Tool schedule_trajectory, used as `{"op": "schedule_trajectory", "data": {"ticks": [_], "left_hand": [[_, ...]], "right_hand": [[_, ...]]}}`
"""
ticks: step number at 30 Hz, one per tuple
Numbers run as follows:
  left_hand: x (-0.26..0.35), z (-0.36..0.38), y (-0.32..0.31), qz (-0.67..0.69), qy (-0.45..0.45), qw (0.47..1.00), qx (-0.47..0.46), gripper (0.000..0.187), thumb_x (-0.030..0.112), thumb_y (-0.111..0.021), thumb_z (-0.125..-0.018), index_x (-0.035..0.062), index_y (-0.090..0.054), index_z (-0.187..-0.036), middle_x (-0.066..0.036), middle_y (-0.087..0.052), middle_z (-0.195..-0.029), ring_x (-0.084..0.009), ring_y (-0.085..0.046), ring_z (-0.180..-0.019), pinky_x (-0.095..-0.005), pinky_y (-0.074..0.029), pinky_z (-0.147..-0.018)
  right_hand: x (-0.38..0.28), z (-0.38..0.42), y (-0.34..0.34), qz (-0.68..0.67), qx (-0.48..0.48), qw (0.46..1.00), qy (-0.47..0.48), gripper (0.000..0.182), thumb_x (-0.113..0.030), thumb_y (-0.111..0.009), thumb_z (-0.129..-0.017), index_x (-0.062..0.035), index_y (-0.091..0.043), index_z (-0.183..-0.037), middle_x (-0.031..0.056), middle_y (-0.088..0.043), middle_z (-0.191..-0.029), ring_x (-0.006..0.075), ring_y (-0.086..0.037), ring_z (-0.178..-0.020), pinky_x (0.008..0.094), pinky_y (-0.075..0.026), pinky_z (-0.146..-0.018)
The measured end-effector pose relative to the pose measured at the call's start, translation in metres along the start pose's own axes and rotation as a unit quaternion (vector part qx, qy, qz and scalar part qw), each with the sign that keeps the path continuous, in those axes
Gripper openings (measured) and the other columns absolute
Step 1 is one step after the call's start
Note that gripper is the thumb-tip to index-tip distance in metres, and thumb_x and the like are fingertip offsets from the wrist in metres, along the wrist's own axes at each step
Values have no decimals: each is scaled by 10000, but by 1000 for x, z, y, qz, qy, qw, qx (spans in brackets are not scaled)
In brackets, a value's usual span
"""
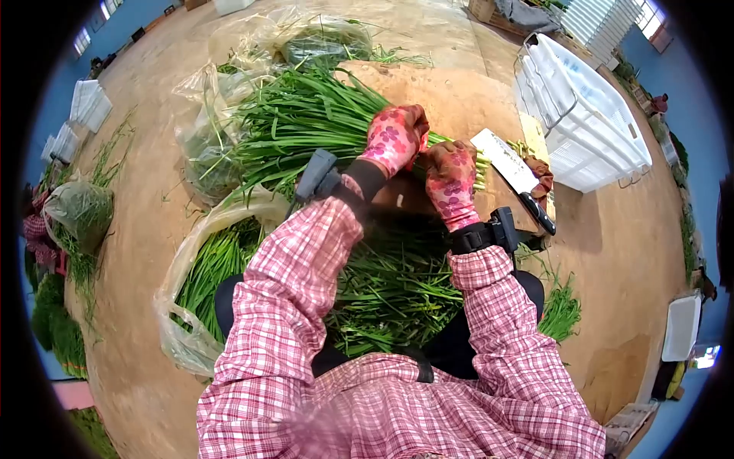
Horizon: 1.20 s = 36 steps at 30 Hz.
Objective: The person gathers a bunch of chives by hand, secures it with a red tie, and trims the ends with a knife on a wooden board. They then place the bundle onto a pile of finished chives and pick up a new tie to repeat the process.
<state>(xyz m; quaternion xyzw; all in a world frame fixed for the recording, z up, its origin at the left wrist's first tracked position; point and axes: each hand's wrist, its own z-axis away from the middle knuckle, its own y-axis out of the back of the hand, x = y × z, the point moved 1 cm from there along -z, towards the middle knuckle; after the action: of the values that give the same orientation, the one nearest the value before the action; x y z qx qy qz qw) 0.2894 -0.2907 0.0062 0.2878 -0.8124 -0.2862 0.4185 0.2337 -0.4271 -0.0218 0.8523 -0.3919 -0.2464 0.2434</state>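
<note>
I am holding a bundle of long green chives (306, 122) with both gloved hands. My left hand (394, 138) is wrapping its grip tight around the stalks near their cut ends, and my right hand (451, 180), just beside it at four o'clock, is closing its grip on the same ends. The leafy tops are fanning out toward ten o'clock, over crumpled clear plastic bags (222, 107). A cleaver (508, 164) is lying at three o'clock from my right hand, its blade near the stalk ends, its dark handle pointing toward five o'clock. A white plastic crate (589, 115) is sitting beyond it at two o'clock. More loose chives (397, 291) are piling in my lap at six o'clock, and another bagful (206, 268) is resting on the floor at eight o'clock.
</note>
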Motion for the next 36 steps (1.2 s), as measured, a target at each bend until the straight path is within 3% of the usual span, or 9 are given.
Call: {"op": "schedule_trajectory", "data": {"ticks": [1,5,8,12,17,21,27,32,36], "left_hand": [[4,0,7,-76,-50,996,15,170,247,-632,-849,87,-677,-887,-109,-683,-908,-297,-649,-866,-426,-506,-748],[27,12,21,-39,62,997,-39,188,227,-644,-863,74,-702,-956,-118,-694,-842,-284,-659,-775,-385,-516,-708],[14,13,13,334,247,903,-111,224,195,-649,-877,2,-687,-985,-85,-696,-794,-195,-658,-720,-331,-518,-663],[2,14,13,272,163,939,-135,249,161,-646,-877,-39,-677,-1023,-78,-698,-830,-116,-645,-719,-262,-515,-654],[-5,27,28,371,68,892,-250,446,-6,-629,-780,-32,-590,-1223,-60,-699,-995,-99,-624,-840,-247,-504,-770],[1,37,3,228,165,954,-100,288,-12,-620,-828,-7,-668,-1112,-55,-695,-800,-95,-595,-627,-266,-499,-566],[-7,39,-18,260,129,957,0,414,30,-648,-865,35,-582,-1274,-67,-704,-848,-88,-556,-544,-254,-478,-526],[-3,42,-6,187,111,976,0,563,50,-650,-843,56,-477,-1379,-72,-680,-779,-112,-580,-531,-264,-487,-533],[-8,41,-12,190,112,975,9,585,63,-673,-827,61,-477,-1379,-79,-684,-768,-117,-592,-535,-268,-496,-547]], "right_hand": [[1,3,-3,28,4,1000,4,128,-28,-637,-679,-114,-641,-773,88,-627,-816,333,-575,-875,456,-414,-810],[3,5,-3,-29,7,999,-25,122,-35,-637,-689,-126,-656,-768,73,-634,-828,331,-576,-895,466,-405,-823],[-3,1,4,-27,4,1000,-8,162,-1,-654,-671,-94,-676,-802,113,-641,-840,351,-573,-886,439,-429,-811],[-9,-7,7,-71,-24,991,-109,49,-108,-690,-731,-101,-711,-774,107,-670,-753,326,-632,-791,434,-473,-746],[-9,-25,10,-198,-105,917,-330,155,-174,-706,-790,-47,-733,-876,159,-699,-772,280,-691,-747,359,-530,-716],[-9,-32,33,-292,-116,892,-325,140,-124,-679,-819,-20,-722,-903,151,-712,-836,263,-691,-788,347,-525,-748],[15,-43,28,-65,-198,966,-153,236,-192,-708,-798,-26,-718,-965,145,-713,-930,276,-685,-864,351,-519,-785],[29,-61,11,-236,-307,881,-272,267,-228,-732,-770,-14,-723,-928,151,-715,-857,235,-684,-835,333,-511,-772],[26,-67,4,-210,-315,892,-248,256,-231,-675,-805,-14,-716,-936,163,-706,-834,256,-682,-822,356,-509,-765]]}}
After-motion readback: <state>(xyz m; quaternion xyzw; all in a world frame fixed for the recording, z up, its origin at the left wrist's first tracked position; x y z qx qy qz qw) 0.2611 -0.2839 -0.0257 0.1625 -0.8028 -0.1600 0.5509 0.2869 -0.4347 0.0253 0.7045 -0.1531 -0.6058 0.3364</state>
